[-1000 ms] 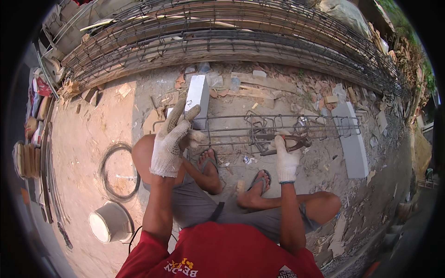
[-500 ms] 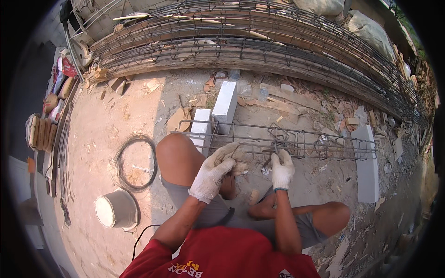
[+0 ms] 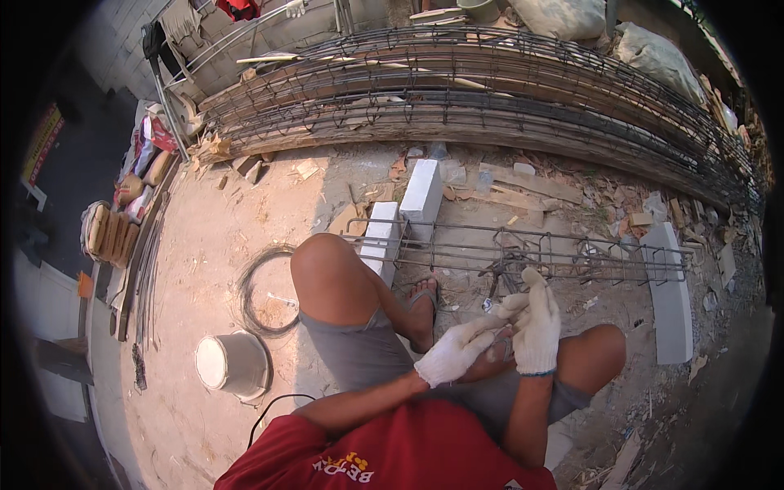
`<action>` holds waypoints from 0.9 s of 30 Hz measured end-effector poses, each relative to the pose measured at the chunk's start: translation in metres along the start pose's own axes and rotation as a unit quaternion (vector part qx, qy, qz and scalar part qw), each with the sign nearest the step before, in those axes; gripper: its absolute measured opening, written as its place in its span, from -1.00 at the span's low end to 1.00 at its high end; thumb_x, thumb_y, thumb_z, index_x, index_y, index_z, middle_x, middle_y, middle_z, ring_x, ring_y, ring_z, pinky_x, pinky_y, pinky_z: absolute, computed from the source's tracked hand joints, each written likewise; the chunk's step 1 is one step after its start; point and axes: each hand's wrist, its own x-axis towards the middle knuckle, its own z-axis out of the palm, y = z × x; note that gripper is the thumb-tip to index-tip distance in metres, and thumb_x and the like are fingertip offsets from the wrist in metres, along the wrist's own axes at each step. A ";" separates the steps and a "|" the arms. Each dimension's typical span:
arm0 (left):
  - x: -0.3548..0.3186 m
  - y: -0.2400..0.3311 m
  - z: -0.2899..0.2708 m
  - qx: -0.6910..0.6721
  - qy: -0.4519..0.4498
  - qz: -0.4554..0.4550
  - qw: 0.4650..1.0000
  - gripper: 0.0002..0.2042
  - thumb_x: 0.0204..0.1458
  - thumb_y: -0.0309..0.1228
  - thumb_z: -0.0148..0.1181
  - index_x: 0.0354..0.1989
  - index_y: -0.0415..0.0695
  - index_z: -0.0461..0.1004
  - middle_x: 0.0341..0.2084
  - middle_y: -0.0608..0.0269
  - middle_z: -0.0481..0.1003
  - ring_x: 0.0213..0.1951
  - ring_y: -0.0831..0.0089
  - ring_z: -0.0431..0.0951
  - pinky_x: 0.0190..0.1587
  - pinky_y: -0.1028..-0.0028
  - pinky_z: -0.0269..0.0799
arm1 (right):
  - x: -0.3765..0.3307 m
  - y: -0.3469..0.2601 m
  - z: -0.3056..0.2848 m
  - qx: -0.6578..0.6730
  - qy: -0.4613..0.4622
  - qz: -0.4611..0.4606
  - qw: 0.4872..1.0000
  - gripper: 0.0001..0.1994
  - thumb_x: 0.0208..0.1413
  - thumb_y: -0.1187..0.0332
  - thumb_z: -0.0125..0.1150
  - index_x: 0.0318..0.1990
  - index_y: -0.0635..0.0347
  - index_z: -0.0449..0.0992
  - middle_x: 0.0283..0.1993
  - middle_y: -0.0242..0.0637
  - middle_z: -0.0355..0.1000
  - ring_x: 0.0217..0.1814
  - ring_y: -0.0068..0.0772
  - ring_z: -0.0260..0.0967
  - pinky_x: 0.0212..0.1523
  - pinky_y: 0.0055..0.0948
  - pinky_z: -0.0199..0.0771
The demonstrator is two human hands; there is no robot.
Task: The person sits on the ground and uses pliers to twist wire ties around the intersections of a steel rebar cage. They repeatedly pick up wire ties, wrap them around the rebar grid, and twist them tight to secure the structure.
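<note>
Both my hands wear off-white knitted gloves and meet over my lap, just this side of a long narrow steel rebar cage (image 3: 457, 249). My left hand (image 3: 459, 353) reaches across to the right, its fingertips pinched close against the other glove; anything between them is too small to make out. Upright beside it is my right hand (image 3: 539, 331), its fingers stretched toward the cage. A cluster of bent steel stirrups (image 3: 513, 263) sits in the cage just beyond the hands. White blocks (image 3: 381, 237) support the cage at its left end, and a pale block (image 3: 671, 302) lies under its right end.
A coil of thin wire (image 3: 245, 286) and a pale bucket (image 3: 233, 365) are on the ground at left. Long rebar cages on timber (image 3: 457, 122) run across the back. Stacked sacks (image 3: 114, 233) stand far left. Wood scraps (image 3: 535, 184) litter the ground beyond the cage.
Both hands have drawn back from the cage toward my lap. My left hand has moved right to meet the right one. The view has shifted, showing more at the back and left.
</note>
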 end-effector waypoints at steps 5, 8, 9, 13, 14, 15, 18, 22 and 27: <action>-0.021 0.005 0.001 0.081 -0.032 -0.038 0.995 -0.65 0.40 -0.36 0.05 0.26 -0.23 0.50 -0.04 -0.11 0.66 0.05 0.12 0.68 0.16 0.29 0.52 | -0.018 -0.016 0.002 0.024 -0.060 -0.005 0.998 -0.58 0.53 0.12 -0.01 0.31 0.24 0.41 -0.61 -0.47 0.30 -0.62 -0.60 0.20 -0.46 -0.39 0.44; -0.033 0.018 0.004 0.136 -0.013 0.034 0.990 -0.61 0.38 -0.35 0.09 0.32 -0.23 0.46 -0.09 0.00 0.64 -0.03 0.26 0.64 0.08 0.33 0.52 | -0.049 -0.043 0.030 -0.103 -0.120 -0.035 0.987 -0.54 0.54 0.13 -0.07 0.37 0.26 0.38 -0.65 -0.51 0.23 -0.67 -0.68 0.08 -0.55 -0.50 0.30; -0.036 0.026 0.000 0.166 0.000 0.076 0.983 -0.57 0.37 -0.33 0.11 0.36 -0.23 0.42 -0.01 -0.02 0.60 0.04 0.24 0.60 0.12 0.32 0.49 | -0.055 -0.056 0.039 -0.154 -0.132 -0.056 0.978 -0.53 0.55 0.14 -0.11 0.38 0.28 0.37 -0.65 -0.51 0.25 -0.66 -0.69 0.10 -0.57 -0.54 0.25; -0.066 0.121 -0.032 0.295 0.036 0.160 0.941 -0.33 0.27 -0.17 0.26 0.51 -0.17 0.25 0.46 -0.15 0.27 0.49 -0.06 0.27 0.44 0.20 0.26 | -0.042 -0.105 0.052 -0.254 -0.142 -0.246 0.924 -0.51 0.56 0.14 -0.16 0.40 0.32 0.38 -0.62 -0.52 0.28 -0.60 -0.76 0.12 -0.51 -0.67 0.17; -0.081 0.155 -0.045 0.276 0.035 0.139 0.951 -0.28 0.23 -0.14 0.31 0.49 -0.25 0.26 0.41 -0.16 0.35 0.44 -0.02 0.36 0.42 0.18 0.31 | -0.037 -0.122 0.058 -0.264 -0.144 -0.300 0.905 -0.50 0.58 0.16 -0.18 0.42 0.36 0.32 -0.62 -0.56 0.25 -0.62 -0.78 0.08 -0.53 -0.69 0.17; -0.106 0.187 -0.061 0.299 0.055 0.172 0.937 -0.25 0.20 -0.12 0.34 0.46 -0.31 0.28 0.31 -0.19 0.46 0.36 -0.04 0.47 0.38 0.12 0.37 | -0.029 -0.135 0.065 -0.269 -0.146 -0.349 0.886 -0.49 0.59 0.18 -0.20 0.45 0.40 0.27 -0.63 -0.59 0.22 -0.65 -0.80 0.04 -0.56 -0.71 0.17; -0.182 0.229 -0.096 0.176 0.350 0.361 0.846 -0.28 0.25 -0.02 0.31 0.42 -0.29 0.33 0.25 -0.13 0.51 0.30 0.05 0.52 0.34 0.07 0.42 | 0.010 -0.158 0.093 -0.304 -0.130 -0.464 0.822 -0.53 0.58 0.14 -0.12 0.45 0.21 0.34 -0.57 -0.59 0.28 -0.54 -0.78 0.13 -0.47 -0.63 0.26; -0.251 0.312 -0.211 0.320 0.404 0.324 0.793 -0.25 0.38 0.05 0.11 0.55 -0.22 0.13 0.38 -0.13 0.39 0.24 0.19 0.58 0.31 0.30 0.50 | 0.076 -0.148 0.126 -0.350 -0.093 -0.532 0.765 -0.63 0.53 0.18 0.05 0.34 0.04 0.52 -0.52 -0.53 0.33 -0.49 -0.73 0.21 -0.38 -0.56 0.34; -0.151 0.290 -0.280 0.285 0.376 0.231 0.851 -0.45 0.43 -0.13 0.11 0.44 -0.23 0.34 0.26 0.04 0.53 0.15 0.39 0.62 0.21 0.48 0.55 | 0.149 -0.135 0.076 -0.495 -0.031 -0.451 0.742 -0.63 0.55 0.11 -0.01 0.38 -0.21 0.51 -0.51 -0.54 0.31 -0.42 -0.74 0.25 -0.29 -0.55 0.41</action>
